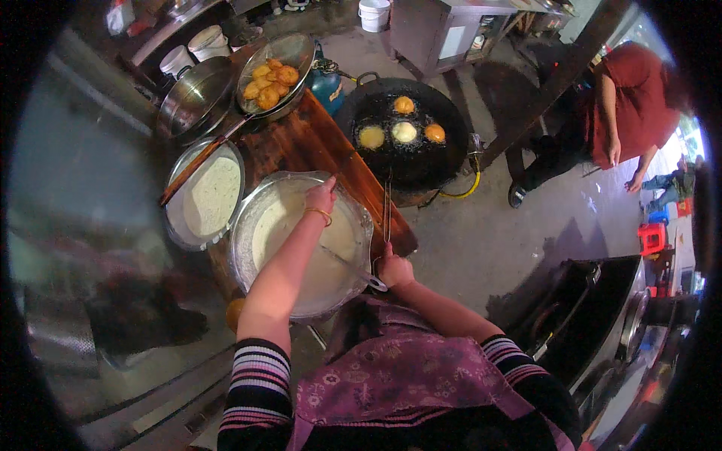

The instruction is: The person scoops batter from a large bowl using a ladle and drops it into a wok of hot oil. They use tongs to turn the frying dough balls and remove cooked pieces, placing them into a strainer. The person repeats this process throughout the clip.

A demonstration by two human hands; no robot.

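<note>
My left hand (320,198) is curled above the far side of a wide metal basin (240,270) of pale batter (299,237). Whether it holds anything is hidden by the hand itself. A ladle (352,268) leans in the batter, its handle over the basin's right rim. Just right of that handle, my right hand (396,269) grips the near end of long, thin metal tongs (387,211). Their far end reaches the near edge of a large black wok (420,169). In its bubbling oil float two browned pieces of dough (404,105), a yellowish one (371,137) and a pale one (404,132).
Fried pieces (271,84) fill part of a wire strainer (309,48), whose wooden handle crosses a second basin (171,225) of batter. A metal pot (197,101) stands behind. A wooden board (338,146) borders the wok. A gas cylinder (327,93) and a person (637,107) are beyond.
</note>
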